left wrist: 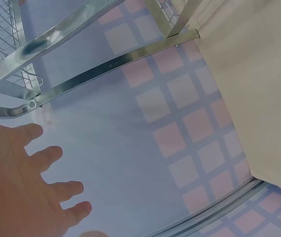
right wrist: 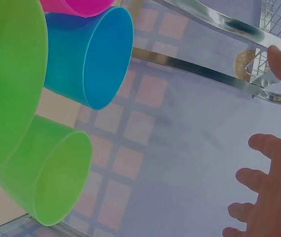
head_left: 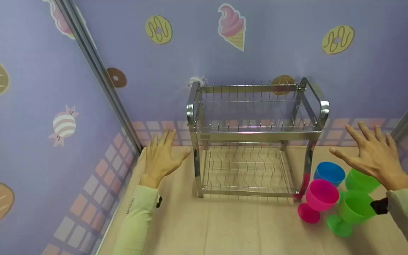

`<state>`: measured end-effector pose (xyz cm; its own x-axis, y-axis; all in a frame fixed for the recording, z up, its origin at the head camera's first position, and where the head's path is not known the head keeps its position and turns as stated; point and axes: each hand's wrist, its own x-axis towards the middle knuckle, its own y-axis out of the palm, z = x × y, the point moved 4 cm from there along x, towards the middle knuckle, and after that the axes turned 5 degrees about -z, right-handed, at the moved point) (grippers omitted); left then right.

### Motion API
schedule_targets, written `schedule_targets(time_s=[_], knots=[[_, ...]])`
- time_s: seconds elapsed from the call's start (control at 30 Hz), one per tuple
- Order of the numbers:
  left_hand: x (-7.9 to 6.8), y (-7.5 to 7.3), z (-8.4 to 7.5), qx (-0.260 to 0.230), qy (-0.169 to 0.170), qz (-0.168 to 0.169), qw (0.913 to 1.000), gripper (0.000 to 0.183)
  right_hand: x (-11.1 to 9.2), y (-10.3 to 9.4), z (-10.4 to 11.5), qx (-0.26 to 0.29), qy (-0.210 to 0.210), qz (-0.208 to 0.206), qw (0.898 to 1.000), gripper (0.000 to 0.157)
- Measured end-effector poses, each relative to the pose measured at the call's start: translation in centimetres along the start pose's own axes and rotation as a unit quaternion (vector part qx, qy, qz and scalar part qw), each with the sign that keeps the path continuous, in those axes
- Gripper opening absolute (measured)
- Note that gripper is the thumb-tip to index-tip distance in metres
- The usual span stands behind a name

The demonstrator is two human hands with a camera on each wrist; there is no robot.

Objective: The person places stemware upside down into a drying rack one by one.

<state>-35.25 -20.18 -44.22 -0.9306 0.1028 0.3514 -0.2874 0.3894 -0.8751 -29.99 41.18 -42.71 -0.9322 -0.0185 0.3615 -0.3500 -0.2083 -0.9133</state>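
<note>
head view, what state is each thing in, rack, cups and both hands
two-tier metal dish rack: standing upright
pink goblet: upright, mouth up
front green goblet: upright, mouth up
blue cup: mouth up, lower part hidden
rear green cup: mouth up, lower part mostly hidden
left hand: open, fingers spread, holding nothing
right hand: open, fingers spread, holding nothing

I see a shiny metal rack (head_left: 253,136) with two shelves standing between the left hand (head_left: 162,157) and the right hand (head_left: 375,156). A pink cup (head_left: 321,198), a blue cup (head_left: 329,173) and two green cups (head_left: 357,209) stand upright near the right hand.
</note>
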Motion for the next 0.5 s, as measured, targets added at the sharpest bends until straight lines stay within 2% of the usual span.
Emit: schedule_targets(time_s=[0.27, 0.5], knots=[[-0.5, -0.1, -0.4, -0.014, 0.003, -0.006, 0.9999, 0.096, -1.2, -0.8, 0.0, 0.016, 0.005, -0.015, 1.0, 0.099], [-1.2, 0.9, -0.9, -0.056, 0.0, -0.011, 0.9984, 0.092, -3.9, -1.3, -0.1, 0.062, -0.001, -0.048, 0.997, 0.096]])
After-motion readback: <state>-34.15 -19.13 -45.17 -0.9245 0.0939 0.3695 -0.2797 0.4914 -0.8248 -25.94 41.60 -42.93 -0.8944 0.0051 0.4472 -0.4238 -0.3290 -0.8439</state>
